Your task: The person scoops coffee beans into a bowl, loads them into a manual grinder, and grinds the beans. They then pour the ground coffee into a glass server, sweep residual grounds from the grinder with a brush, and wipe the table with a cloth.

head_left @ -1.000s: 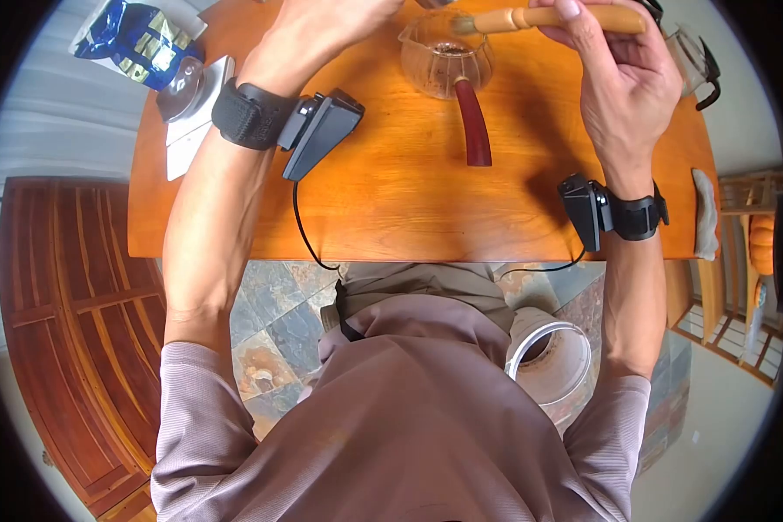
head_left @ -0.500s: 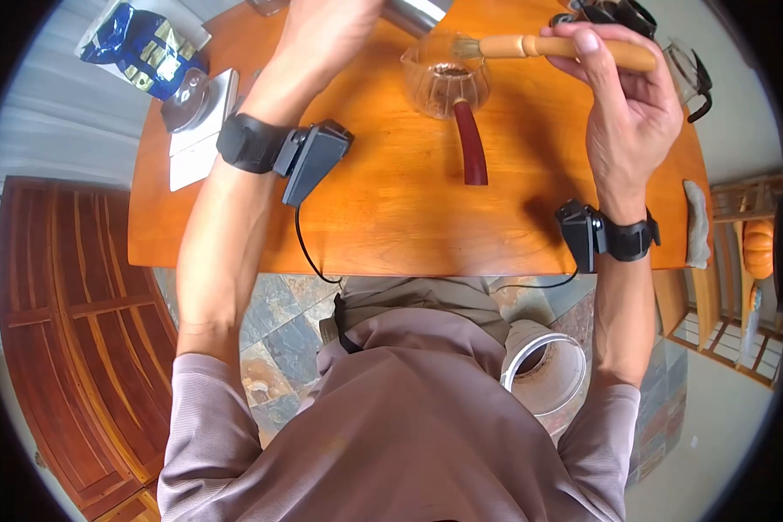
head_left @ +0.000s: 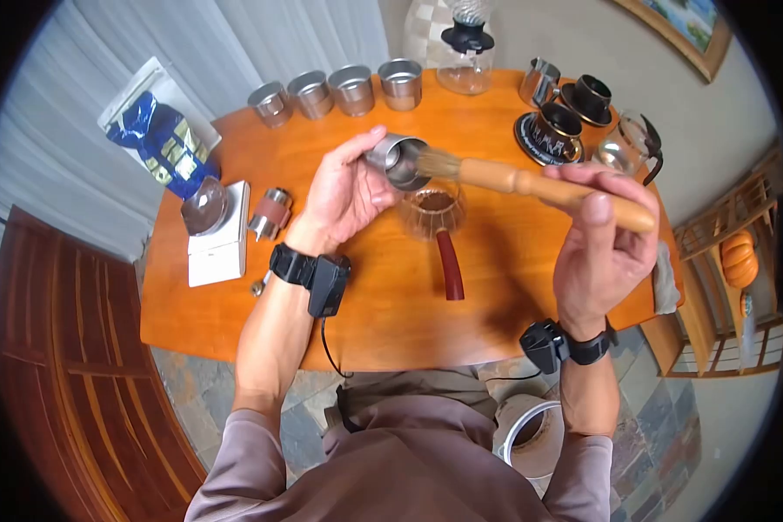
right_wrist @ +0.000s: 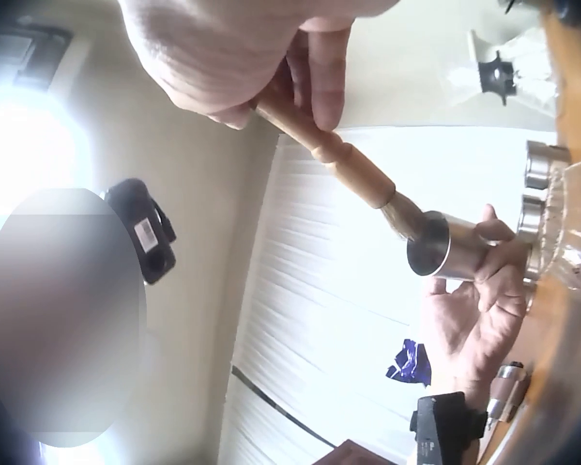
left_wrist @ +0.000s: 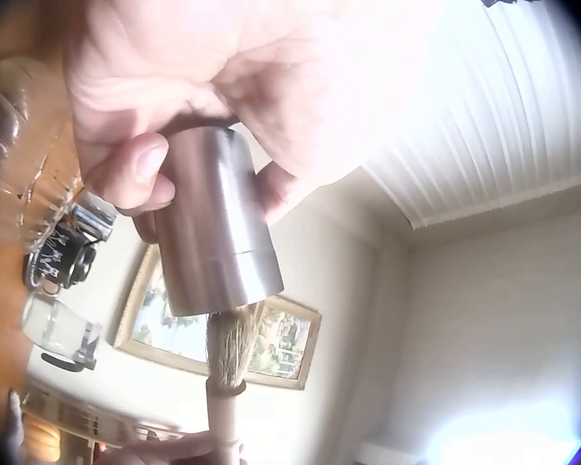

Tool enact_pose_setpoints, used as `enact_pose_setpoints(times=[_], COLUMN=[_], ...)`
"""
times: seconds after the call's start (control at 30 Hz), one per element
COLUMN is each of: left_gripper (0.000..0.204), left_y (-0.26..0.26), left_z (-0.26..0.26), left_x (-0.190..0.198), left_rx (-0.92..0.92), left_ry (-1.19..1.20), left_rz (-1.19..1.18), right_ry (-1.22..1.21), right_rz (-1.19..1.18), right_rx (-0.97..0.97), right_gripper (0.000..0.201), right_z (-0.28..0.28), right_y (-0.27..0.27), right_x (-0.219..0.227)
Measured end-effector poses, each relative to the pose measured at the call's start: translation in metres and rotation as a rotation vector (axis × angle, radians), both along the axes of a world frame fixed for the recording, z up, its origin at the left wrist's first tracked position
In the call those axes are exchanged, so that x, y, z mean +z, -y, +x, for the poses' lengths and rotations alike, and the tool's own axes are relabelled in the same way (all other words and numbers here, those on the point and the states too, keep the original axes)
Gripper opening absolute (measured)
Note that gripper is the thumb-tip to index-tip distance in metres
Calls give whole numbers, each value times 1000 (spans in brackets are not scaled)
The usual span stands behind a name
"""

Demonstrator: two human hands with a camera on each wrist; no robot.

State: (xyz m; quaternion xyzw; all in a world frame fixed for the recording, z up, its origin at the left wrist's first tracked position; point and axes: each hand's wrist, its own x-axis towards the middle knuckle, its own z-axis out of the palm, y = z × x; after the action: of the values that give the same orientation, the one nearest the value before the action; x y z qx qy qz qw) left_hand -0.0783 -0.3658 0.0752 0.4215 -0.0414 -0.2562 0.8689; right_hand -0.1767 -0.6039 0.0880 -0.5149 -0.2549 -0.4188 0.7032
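Observation:
My left hand (head_left: 344, 193) grips a small stainless steel cup (left_wrist: 218, 223) by its closed end, tilted so that its mouth faces right. In my right hand (head_left: 607, 248) is a brush with a pale wooden handle (head_left: 513, 181), pinched between thumb and fingers. Its light bristles (left_wrist: 230, 344) reach into the cup's mouth, and their tips are hidden inside in the left wrist view. Below the cup stands a ribbed glass pot (head_left: 420, 223) with a dark red side handle (head_left: 451, 268) pointing towards me. Brown grounds (head_left: 435, 201) lie in it.
Several metal canisters (head_left: 352, 90) line the back beside a glass brewer (head_left: 465, 65). Cups (head_left: 555, 130) and a glass jug (head_left: 622, 143) are at right. A scale (head_left: 217, 261), hand grinder (head_left: 271, 213) and blue bag (head_left: 170, 148) stand at left. A white bucket (head_left: 531, 439) is on the floor.
The head view has tilted up, showing the back of the table. The cup has come fully into view in my left hand. The bristles now reach into its mouth.

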Motion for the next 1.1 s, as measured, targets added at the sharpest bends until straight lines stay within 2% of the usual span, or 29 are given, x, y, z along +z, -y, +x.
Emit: enact_pose_setpoints(times=[0.1,0.17,0.23,0.27,0.33,0.4,0.47,0.57,0.63,0.73,0.8,0.87,0.93,0.97,1.03,1.07,1.1], left_gripper=[52,53,54,54,54,53,52,52,51,51,52,53,53,48,44,44,45], left_y=[-7,-8,-6,-3,-1,-1,1,-4,-7,-11,-13,-12,-9,-7,-5,-4,-4], left_z=[9,13,17,18,22,28,28,32,31,33,36,36,31,27,21,20,20], left_x=[-2,-2,3,4,5,5,6,9,11,14,13,14,20,25,30,31,31], left_rx=[-190,-198,-207,-214,-224,-298,-207,-273,-315,-276,-320,-316,-318,-268,-222,-207,-193], left_ry=[39,36,39,39,40,89,81,168,182,189,216,225,234,216,190,187,183], left_rz=[-167,-168,-171,-175,-191,-258,-125,-93,-107,-30,-38,-61,-81,-24,31,38,45], right_ry=[88,108,209,217,249,229,175,82,81,82,183,211,195,192,33,29,57], right_rz=[-229,-311,-635,-637,-807,-809,-652,-548,-647,-796,-871,-842,-811,-815,-813,-815,-908], right_rx=[-75,-109,-281,-288,-381,-384,-349,-257,-254,-283,-417,-427,-354,-357,-383,-382,-406], right_gripper=[27,30,32,32,32,31,30,29,29,28,28,28,25,25,26,26,26], right_z=[7,10,12,12,11,14,18,27,28,23,19,17,16,15,17,17,17], right_y=[-13,-23,-29,-32,-37,-41,-44,-48,-46,-47,-50,-58,-61,-63,-64,-63,-59], right_x=[5,11,24,27,33,31,31,36,43,64,74,76,73,73,73,76,80])
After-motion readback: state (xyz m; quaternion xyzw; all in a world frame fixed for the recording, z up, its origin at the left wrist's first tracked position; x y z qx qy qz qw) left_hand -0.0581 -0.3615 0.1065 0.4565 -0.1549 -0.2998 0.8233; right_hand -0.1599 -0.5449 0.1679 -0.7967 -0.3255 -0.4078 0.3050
